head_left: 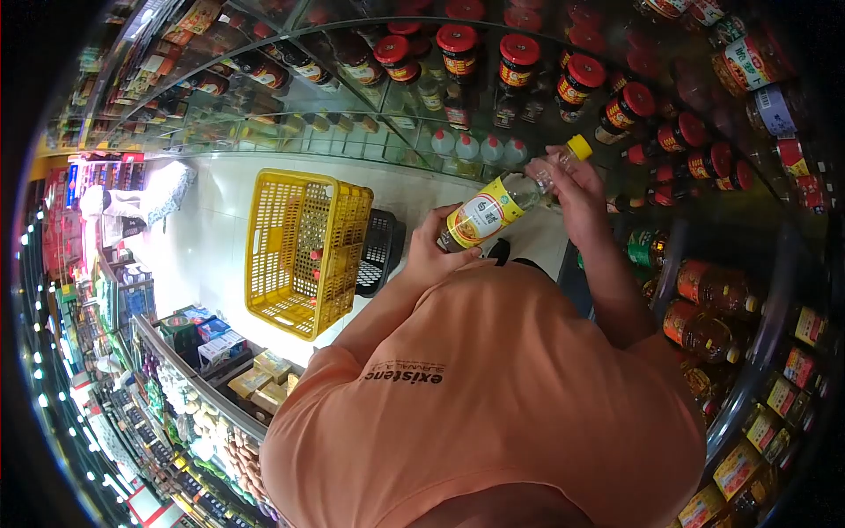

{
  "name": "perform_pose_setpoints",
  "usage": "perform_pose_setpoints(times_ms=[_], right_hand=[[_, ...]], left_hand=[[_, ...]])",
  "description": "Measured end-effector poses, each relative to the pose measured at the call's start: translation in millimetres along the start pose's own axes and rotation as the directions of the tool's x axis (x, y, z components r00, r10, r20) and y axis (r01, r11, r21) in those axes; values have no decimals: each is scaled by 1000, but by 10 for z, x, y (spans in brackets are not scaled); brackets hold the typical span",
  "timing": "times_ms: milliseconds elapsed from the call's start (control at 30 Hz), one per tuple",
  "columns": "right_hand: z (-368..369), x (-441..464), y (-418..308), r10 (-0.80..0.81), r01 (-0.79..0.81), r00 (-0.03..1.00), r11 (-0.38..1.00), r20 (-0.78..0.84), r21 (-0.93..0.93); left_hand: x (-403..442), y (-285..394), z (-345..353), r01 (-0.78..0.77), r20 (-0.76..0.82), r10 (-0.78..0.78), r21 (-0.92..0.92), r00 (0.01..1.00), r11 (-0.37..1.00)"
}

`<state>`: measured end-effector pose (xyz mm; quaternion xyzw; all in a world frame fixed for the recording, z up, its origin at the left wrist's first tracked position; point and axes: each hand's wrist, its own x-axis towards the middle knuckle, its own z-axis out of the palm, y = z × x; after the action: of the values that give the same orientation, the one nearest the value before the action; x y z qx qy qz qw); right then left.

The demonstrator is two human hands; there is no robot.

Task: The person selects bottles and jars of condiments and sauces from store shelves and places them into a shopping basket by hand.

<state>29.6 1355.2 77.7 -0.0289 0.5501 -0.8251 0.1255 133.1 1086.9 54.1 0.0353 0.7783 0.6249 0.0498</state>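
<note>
One bottle, tilted, slung between left hand gripping lower end and right hand wrapped round neck, just below cap! Basket left of left hand, jars beyond right.

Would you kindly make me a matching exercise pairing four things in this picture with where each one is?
Things
1. Clear bottle with a yellow cap
2. Yellow plastic openwork basket
3. Dark jars with red lids
4. Orange cloth shirt

Places
A. Grouped at the top and upper right of the view
B. Across the lower middle of the view, nearest the camera
C. Held by the left hand and the right hand
D. Beside a black plastic basket, left of the hands

Right pairs: 1-C, 2-D, 3-A, 4-B
</note>
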Motion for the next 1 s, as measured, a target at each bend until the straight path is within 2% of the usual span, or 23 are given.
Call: perform_pose_setpoints(times_ms=[133,200,333,400,467,500,533,567,600,633,667,733,767,800,867,933,1000], right_hand=[[14,8,41,30,-32,996,999,87,18],[97,39,48,-24,20,982,1000,186,21],[233,119,206,24,-17,977,999,212,-37],[369,158,329,-40,48,978,998,203,-36],[539,171,410,-4,16,971,999,240,-45],[645,173,439,23,-9,965,998,260,-55],[775,164,467,31,-15,959,998,281,-57],[939,135,481,-29,124,945,954,326,-273],[1086,121,510,-80,267,920,845,384,-463],[1190,125,635,-86,327,913,736,398,-592],[1341,119,680,-75,332,906,738,417,-587],[1660,114,764,-99,432,874,606,476,-668],[1777,142,808,-109,492,843,551,526,-674],[1897,160,857,-98,497,835,553,541,-668],[2145,206,962,-53,540,796,511,603,-669],[2358,243,1121,-46,544,784,531,619,-649],[2574,290,1246,-43,545,776,549,630,-634]], left_hand=[[-29,-34,25,-10,-40,11,17,999,1000],[-52,-31,-26,-9,-53,11,30,999,1000],[-117,-53,-248,9,2,-9,81,1000,997],[-167,-127,-366,16,18,-18,123,1000,992],[-187,-262,-510,140,77,-144,53,987,989],[-170,-332,-560,54,30,-51,-94,998,994],[-172,-399,-660,56,7,-55,-95,998,994],[-163,-366,-773,-53,-57,55,23,997,998],[-160,-311,-891,-150,-107,167,149,980,977],[-163,-243,-1015,-199,-132,233,228,964,953],[-195,-82,-1138,-188,-153,227,230,962,955],[-252,257,-1396,9,-54,6,258,999,966],[-250,299,-1492,-25,-49,43,322,998,947],[-259,277,-1573,-13,-68,37,319,997,948],[-266,222,-1745,-129,-42,169,479,985,868],[-318,188,-1958,-106,-76,163,489,984,866],[-359,111,-2203,-109,-39,158,561,987,821]])
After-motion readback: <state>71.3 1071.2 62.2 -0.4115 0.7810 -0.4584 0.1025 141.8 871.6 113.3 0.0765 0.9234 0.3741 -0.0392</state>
